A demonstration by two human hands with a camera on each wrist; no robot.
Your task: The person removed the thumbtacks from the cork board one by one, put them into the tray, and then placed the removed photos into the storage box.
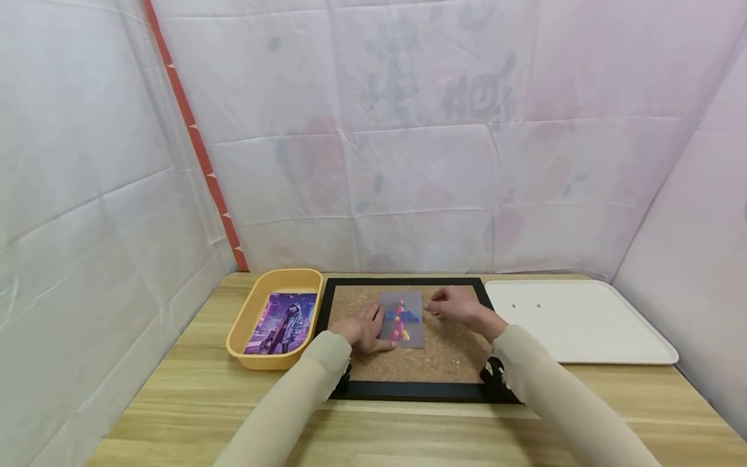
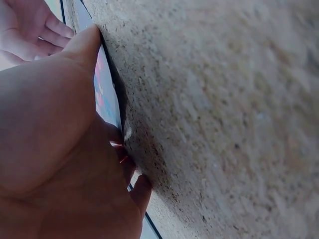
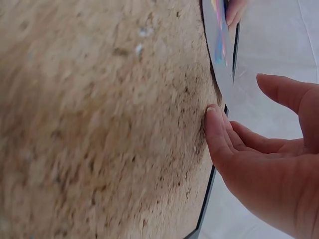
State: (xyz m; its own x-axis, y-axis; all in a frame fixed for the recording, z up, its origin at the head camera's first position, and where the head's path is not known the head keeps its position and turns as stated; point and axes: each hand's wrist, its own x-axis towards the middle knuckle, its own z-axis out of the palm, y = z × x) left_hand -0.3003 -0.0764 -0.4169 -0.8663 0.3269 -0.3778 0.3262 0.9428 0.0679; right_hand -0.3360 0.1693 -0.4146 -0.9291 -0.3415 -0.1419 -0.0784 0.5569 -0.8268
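A grey picture card [image 1: 403, 321] with a pink, yellow and blue print lies on a black-framed cork board [image 1: 458, 363]. My left hand [image 1: 363, 329] rests flat at the card's left side, thumb along its lower edge and fingers along its upper left. In the left wrist view, the thumb and fingertips touch the card's edge. My right hand [image 1: 455, 306] is just off the card's upper right edge. The right wrist view shows its fingertips [image 3: 214, 117] at the cork beside the card's raised corner, thumb held apart, with nothing seen between them.
Left of the board stands a yellow plastic tray [image 1: 235, 342] with a purple picture of a hooded figure [image 1: 288, 324] in it. To the right, a white tray [image 1: 607, 324] carries two tiny pin-like items [image 1: 538, 305]. White sheeting [image 1: 408, 162] hangs behind the wooden table [image 1: 187, 395].
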